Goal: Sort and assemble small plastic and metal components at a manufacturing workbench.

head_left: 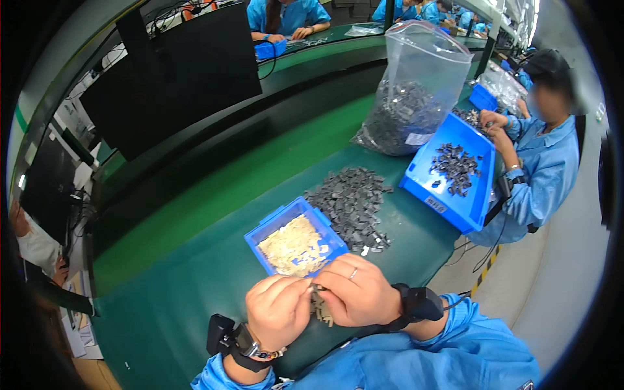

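My left hand (278,311) and my right hand (357,290) meet over the table's near edge, fingertips pinched together. Between them is a small dark piece (317,288), mostly covered by the fingers; its exact kind cannot be made out. Just beyond the hands stands a blue plastic bin (259,235) holding many small, flat, cream-coloured pieces (290,242). A heap of small dark grey plastic parts (351,201) lies loose on the table to the right of the bin. Beneath my hands, partly hidden, are several beige pieces (321,309).
A clear zip bag (416,97) of dark parts stands behind the heap. Right of it, a blue tray (422,185) holds more dark parts, where a co-worker (543,143) handles pieces. The green table (175,305) extends left. A black panel (182,75) rises at the back left.
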Available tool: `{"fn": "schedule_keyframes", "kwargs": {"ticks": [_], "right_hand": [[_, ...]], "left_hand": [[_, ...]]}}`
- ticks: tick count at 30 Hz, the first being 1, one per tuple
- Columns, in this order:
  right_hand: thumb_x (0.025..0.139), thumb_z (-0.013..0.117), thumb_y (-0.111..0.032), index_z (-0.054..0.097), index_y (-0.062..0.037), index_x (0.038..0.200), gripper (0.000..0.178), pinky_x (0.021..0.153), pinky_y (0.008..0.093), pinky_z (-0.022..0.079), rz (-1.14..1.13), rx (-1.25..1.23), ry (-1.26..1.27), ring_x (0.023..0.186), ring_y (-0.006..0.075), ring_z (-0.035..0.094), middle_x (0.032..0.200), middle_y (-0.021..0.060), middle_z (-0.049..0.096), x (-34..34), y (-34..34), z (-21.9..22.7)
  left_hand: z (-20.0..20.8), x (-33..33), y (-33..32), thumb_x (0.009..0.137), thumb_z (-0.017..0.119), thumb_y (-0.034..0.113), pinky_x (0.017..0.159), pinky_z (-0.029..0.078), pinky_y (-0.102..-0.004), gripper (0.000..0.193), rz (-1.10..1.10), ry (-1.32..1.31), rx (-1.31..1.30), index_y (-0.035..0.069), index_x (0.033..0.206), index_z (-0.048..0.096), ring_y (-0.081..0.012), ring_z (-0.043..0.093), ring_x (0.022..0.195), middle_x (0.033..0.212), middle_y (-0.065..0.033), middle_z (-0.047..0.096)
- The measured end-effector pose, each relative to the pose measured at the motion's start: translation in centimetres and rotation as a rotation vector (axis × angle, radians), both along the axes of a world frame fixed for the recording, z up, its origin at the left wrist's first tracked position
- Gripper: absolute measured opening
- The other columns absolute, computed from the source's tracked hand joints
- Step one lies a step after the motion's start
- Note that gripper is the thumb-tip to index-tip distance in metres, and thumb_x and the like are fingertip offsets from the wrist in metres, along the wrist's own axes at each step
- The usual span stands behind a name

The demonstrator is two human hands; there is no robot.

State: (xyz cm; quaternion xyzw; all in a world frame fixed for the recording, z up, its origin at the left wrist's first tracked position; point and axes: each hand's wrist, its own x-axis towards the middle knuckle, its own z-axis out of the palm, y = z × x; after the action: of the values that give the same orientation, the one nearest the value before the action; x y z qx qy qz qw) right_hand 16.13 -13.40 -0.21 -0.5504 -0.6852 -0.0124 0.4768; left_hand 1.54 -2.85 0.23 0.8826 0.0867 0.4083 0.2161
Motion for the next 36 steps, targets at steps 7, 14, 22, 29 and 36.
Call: {"fn": "schedule_keyframes", "kwargs": {"ticks": [7,14,22,29,36], "right_hand": [[0.084,0.069,-0.006,0.063,0.0006,0.097,0.016,0.070,0.0379,0.051,0.130,-0.157,0.249,0.075,0.0320,0.063,0.086,0.0146,0.064,1.2,-1.6,-1.6],[0.079,0.069,-0.001,0.070,-0.0017,0.091,0.013,0.064,0.0329,0.052,-0.529,0.025,0.190,0.069,0.0223,0.067,0.076,0.0107,0.068,9.5,-4.4,-0.2],[0.081,0.065,0.003,0.066,0.0007,0.111,0.031,0.095,0.0394,0.048,-1.103,0.001,-0.275,0.109,0.0346,0.062,0.109,0.0194,0.067,18.3,-7.3,-1.5],[0.080,0.070,-0.001,0.069,-0.0008,0.098,0.019,0.079,0.0406,0.054,-0.004,-0.429,0.083,0.091,0.0336,0.066,0.096,0.0151,0.069,6.5,-3.9,-1.4],[0.079,0.064,-0.008,0.071,-0.0035,0.091,0.015,0.076,0.0380,0.050,-0.015,-0.496,-0.310,0.083,0.0262,0.061,0.086,0.0091,0.062,3.6,-2.7,-4.1]], "left_hand": [[-0.7,0.6,-1.0,0.069,0.072,-0.004,0.058,0.052,-0.0344,0.009,-0.039,0.048,-0.095,-0.002,0.076,0.067,-0.0284,0.066,0.062,0.071,-0.0130,0.068],[0.6,0.1,-0.4,0.072,0.078,0.002,0.060,0.052,-0.0325,0.011,0.035,0.029,-0.238,-0.001,0.078,0.069,-0.0254,0.067,0.064,0.072,-0.0112,0.069],[2.0,-0.6,0.5,0.078,0.071,-0.004,0.062,0.052,-0.0285,0.005,0.146,-0.041,-0.265,-0.004,0.083,0.069,-0.0217,0.068,0.068,0.077,-0.0138,0.070],[1.0,-1.1,1.3,0.077,0.071,-0.006,0.065,0.054,-0.0290,0.007,0.137,-0.013,-0.237,-0.002,0.083,0.071,-0.0220,0.069,0.072,0.080,-0.0126,0.071],[1.9,-1.1,1.2,0.075,0.074,-0.005,0.062,0.052,-0.0292,0.007,0.044,0.028,-0.242,-0.001,0.081,0.072,-0.0214,0.067,0.068,0.079,-0.0110,0.071]]}}
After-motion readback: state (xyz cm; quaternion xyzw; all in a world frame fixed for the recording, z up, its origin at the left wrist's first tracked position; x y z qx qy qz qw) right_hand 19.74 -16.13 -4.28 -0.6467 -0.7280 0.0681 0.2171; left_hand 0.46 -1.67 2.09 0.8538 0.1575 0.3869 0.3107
